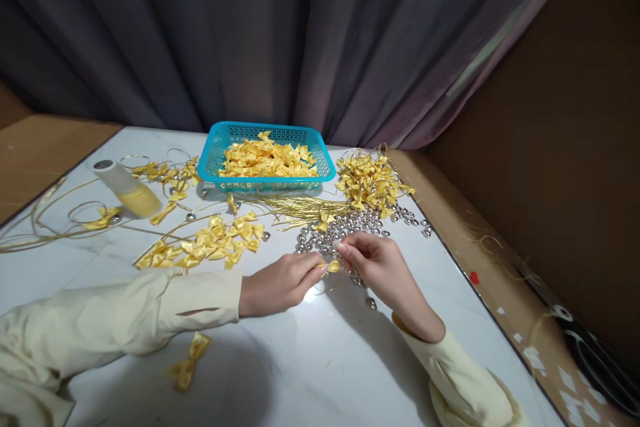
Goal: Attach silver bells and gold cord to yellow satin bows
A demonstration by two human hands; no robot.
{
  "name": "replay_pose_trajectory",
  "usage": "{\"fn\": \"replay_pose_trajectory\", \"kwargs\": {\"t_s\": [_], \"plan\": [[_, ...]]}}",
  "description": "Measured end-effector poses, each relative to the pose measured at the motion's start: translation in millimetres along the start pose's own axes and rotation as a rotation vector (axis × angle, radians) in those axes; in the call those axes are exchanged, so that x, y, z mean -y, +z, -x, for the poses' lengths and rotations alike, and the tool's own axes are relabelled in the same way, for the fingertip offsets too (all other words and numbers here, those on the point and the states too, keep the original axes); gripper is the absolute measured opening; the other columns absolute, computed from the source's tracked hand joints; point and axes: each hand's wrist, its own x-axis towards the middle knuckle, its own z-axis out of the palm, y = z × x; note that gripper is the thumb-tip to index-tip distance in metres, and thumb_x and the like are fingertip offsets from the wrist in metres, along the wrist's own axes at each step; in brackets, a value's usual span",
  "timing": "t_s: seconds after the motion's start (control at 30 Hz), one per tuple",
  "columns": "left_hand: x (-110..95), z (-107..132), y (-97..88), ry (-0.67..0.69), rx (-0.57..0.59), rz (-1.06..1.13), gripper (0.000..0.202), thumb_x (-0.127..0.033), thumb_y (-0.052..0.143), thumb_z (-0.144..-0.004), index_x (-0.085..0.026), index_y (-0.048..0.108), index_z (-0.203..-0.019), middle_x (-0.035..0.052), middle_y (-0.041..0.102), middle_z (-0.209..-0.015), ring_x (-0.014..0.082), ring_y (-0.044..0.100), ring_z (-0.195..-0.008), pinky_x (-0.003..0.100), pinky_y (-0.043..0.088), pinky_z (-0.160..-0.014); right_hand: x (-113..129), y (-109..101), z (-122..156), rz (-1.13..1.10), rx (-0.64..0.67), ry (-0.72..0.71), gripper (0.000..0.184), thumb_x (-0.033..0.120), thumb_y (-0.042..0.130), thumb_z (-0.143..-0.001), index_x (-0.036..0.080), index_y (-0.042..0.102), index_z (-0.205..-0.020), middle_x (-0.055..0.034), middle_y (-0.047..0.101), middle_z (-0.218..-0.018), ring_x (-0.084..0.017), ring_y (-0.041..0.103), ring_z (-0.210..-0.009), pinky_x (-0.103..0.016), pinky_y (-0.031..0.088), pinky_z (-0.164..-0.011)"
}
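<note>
Head view: on the glossy white, faintly veined surface (pixel 300 367), both hands meet a little right of the middle. The left hand (pixel 280 283) lies knuckles up, its fingers pinched narrow on a small yellow satin bow (pixel 333 266). The right hand (pixel 383 267) comes in from the other side, thumb and forefinger closed on the same bow. Both sleeves are pale cream cloth.

Just behind the fingers lies a heap of small round silver bells (pixel 350 221), shiny metal, with a few strays toward the right edge. A bundle of thin gold cord (pixel 300 205) runs behind them. At the far edge stands a turquoise plastic mesh basket (pixel 209 161) filled with flat bows. Beside it, at the right, is a tangled pile of corded bows (pixel 370 180). A loose row of bows (pixel 210 243) lies left of the hands. A cream thread spool (pixel 125 188) lies tipped near the left edge. One bow (pixel 187 363) sits by the near edge.
</note>
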Motion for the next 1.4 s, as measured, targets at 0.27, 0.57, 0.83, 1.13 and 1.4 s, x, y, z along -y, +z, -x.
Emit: {"fn": "replay_pose_trajectory", "kwargs": {"t_s": [0.27,0.57,0.83,1.13,1.4], "plan": [[-1.4,-0.5,0.0,0.003,0.008,-0.006,0.024,-0.027,0.028,-0.097,-0.02,0.045,-0.082,-0.0009,0.047,-0.071,0.0139,0.046,-0.063,0.027,0.038,-0.063,2.1,-0.8,0.6,-0.005,-0.008,0.018,0.037,0.046,0.054,-0.081,0.017,0.055,-0.059,0.001,0.052,-0.049,-0.009,0.041,-0.045,-0.022,0.033,-0.043],[-0.7,0.9,0.5,0.038,0.024,-0.04,0.023,-0.024,0.027,-0.097,-0.019,0.045,-0.085,-0.0001,0.049,-0.073,0.0145,0.049,-0.066,0.027,0.039,-0.065,2.7,-0.7,0.7,-0.008,-0.001,0.046,0.034,0.041,0.054,-0.08,0.018,0.052,-0.056,0.0019,0.05,-0.048,-0.009,0.041,-0.045,-0.023,0.033,-0.045],[0.1,1.5,1.7,0.089,0.026,-0.076,0.023,-0.023,0.026,-0.098,-0.018,0.046,-0.087,0.0016,0.052,-0.076,0.0156,0.052,-0.069,0.028,0.041,-0.068,1.0,0.5,0.7,0.0,0.007,0.043,0.034,0.041,0.053,-0.081,0.018,0.053,-0.057,0.0015,0.05,-0.048,-0.01,0.04,-0.044,-0.023,0.032,-0.044],[0.7,2.1,2.2,0.174,-0.018,-0.16,0.024,-0.021,0.024,-0.098,-0.017,0.046,-0.088,0.0018,0.054,-0.075,0.0146,0.053,-0.068,0.026,0.043,-0.065,-1.3,1.4,1.7,0.027,-0.013,0.021,0.033,0.04,0.052,-0.083,0.017,0.055,-0.059,0.0006,0.051,-0.049,-0.01,0.04,-0.044,-0.022,0.032,-0.044],[0.9,1.1,2.3,0.194,-0.049,-0.174,0.023,-0.019,0.027,-0.098,-0.017,0.046,-0.085,0.001,0.054,-0.073,0.0143,0.053,-0.065,0.026,0.042,-0.062,-0.7,3.5,4.0,0.083,-0.053,-0.029,0.031,0.037,0.05,-0.083,0.018,0.054,-0.059,0.0006,0.051,-0.049,-0.01,0.041,-0.045,-0.022,0.033,-0.044]]}}
